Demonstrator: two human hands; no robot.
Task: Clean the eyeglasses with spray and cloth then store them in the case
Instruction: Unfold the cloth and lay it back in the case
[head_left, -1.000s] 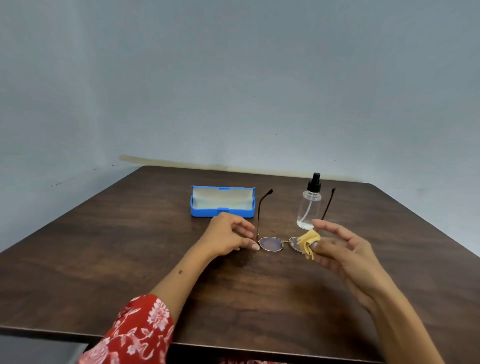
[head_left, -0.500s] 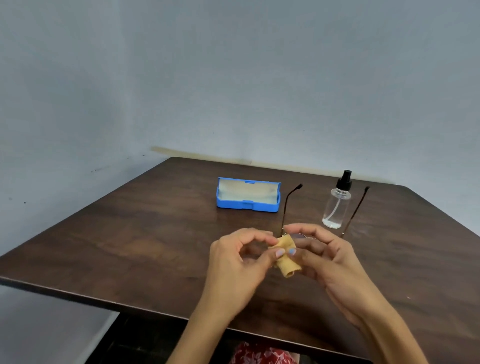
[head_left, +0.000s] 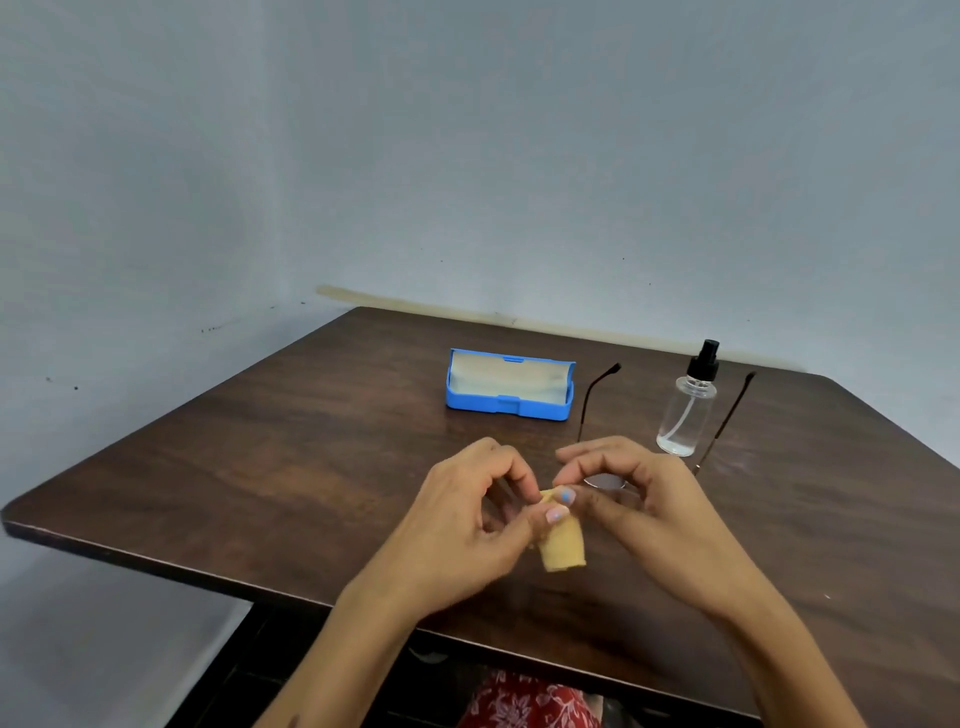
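A small yellow cloth (head_left: 562, 544) hangs between my two hands above the near part of the brown table (head_left: 311, 467). My left hand (head_left: 467, 525) and my right hand (head_left: 639, 504) both pinch its top edge with thumb and fingers. The eyeglasses (head_left: 602, 480) lie on the table just behind my hands, temples open and pointing away; the lenses are mostly hidden by my right hand. A clear spray bottle (head_left: 685, 410) with a black nozzle stands between the temples. The blue case (head_left: 509, 387) lies open farther back.
The table stands in a corner of grey walls. Its front edge runs just below my wrists, with a dark frame and red floral fabric (head_left: 524, 701) beneath. Bare wood spreads to the left of the case and right of the bottle.
My left hand left the glasses and joined the right hand on the cloth. Both hands drew back toward me with the cloth. The glasses stay on the table. The camera swung left.
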